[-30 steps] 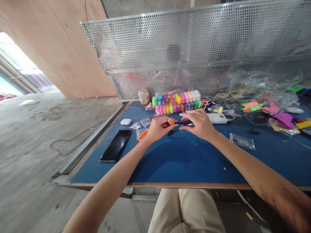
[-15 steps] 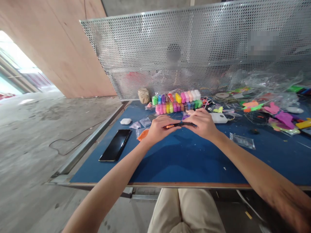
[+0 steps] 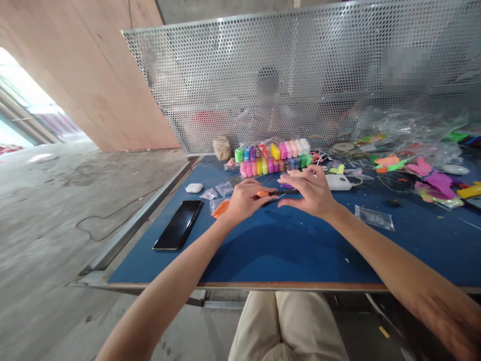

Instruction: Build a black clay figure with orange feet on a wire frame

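Observation:
Both my hands meet over the blue table [image 3: 285, 245], near its far middle. My left hand [image 3: 244, 199] is closed, pinching a small orange clay piece [image 3: 262, 193] against a thin black tool [image 3: 280, 192]. My right hand [image 3: 311, 193] is curled around the other end of that black tool, fingers partly spread over it. A second dark piece lies just under the hands. A bit of purple clay [image 3: 287, 185] shows behind my right fingers. An orange clay bag [image 3: 220, 209] lies beside my left wrist.
A black phone [image 3: 178, 231] and white earbud case [image 3: 194, 188] lie at the left. Rows of coloured clay packs [image 3: 274, 156] stand at the back, by a white power bank [image 3: 340, 182]. Plastic bags and clay shapes [image 3: 432, 183] crowd the right. A perforated metal screen [image 3: 300, 75] backs the table; people sit beyond it.
My hands closed together over the tool, then my right fingers lifted and spread slightly. The orange piece shows again between my left fingers.

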The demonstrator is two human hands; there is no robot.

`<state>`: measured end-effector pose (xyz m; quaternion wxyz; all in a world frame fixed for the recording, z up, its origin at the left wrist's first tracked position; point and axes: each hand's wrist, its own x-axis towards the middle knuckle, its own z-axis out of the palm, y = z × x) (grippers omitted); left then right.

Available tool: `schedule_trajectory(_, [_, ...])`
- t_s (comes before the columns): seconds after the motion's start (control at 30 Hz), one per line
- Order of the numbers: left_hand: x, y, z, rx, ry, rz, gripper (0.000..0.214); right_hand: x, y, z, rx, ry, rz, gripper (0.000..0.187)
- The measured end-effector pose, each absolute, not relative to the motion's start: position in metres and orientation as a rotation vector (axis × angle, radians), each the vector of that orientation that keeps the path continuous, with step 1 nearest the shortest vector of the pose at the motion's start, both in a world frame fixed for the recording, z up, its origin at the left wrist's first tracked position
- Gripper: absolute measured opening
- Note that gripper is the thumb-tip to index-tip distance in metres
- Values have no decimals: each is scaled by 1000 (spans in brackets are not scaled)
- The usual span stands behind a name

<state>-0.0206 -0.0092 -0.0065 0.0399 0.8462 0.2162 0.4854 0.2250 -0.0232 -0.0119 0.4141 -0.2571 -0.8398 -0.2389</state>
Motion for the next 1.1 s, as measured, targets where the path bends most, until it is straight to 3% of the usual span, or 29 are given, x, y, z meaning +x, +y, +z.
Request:
schedule_trajectory(0.17, [-20,-12,-4,2578,649,1470,17,224,-29,-20,-670,-2036,-663,60])
schedule_trajectory(0.43, [-18,-12,-9,2583,727,1383,21,221,-31,-10,-713,-2090,-607,74])
schedule_trajectory(0.53, [-18,-11,-10,2542,798,1386,23,223,-24,-8,-719,-2141,-483,61])
schedule_trajectory(0.7, [-19,-10,-8,2532,863,1377,24,219,-23,-9,-704,-2126,-367,21])
schedule_trajectory(0.77, [-20,-9,-7,2530,853,1395,27,216,-25,-10,-718,-2102,-350,13])
schedule_trajectory(1.0, [-18,-11,-5,2500,687,1449,19,211,-27,-8,-716,-2072,-332,5])
schedule_trajectory(1.1, [-17,-12,-3,2499,646,1411,17,212,-28,-10,-731,-2011,-199,18])
